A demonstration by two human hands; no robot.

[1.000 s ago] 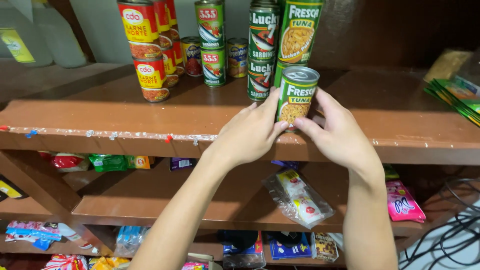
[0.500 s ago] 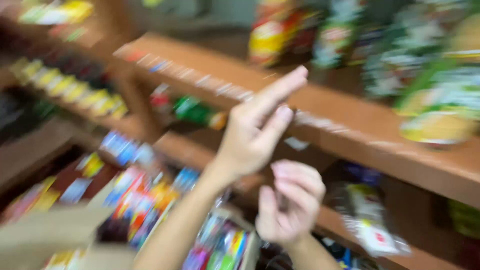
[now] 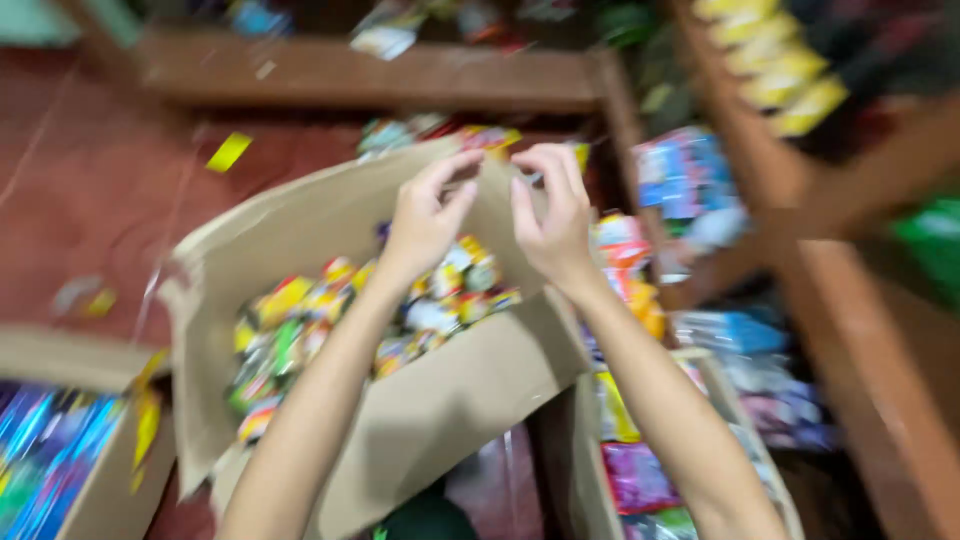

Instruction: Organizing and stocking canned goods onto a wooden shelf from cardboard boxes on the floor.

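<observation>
The picture is blurred by motion. An open cardboard box [image 3: 440, 400] stands on the floor below me, filled with several small cans with colourful labels [image 3: 300, 320]. My left hand [image 3: 425, 215] and my right hand [image 3: 550, 210] hover side by side over the box's far flap, fingers spread. Neither hand holds anything. The fingertips of both hands are close to the flap's upper edge; I cannot tell if they touch it.
A second cardboard box [image 3: 60, 460] with blue packets sits at the lower left. Another box [image 3: 660, 450] with bright packets stands to the right. Wooden shelves [image 3: 840, 300] with packaged goods run along the right. The floor [image 3: 90, 180] is reddish.
My view swung from the shelf of cans down to the box on the floor. Both hands let go of the green-labelled can and moved over the box.
</observation>
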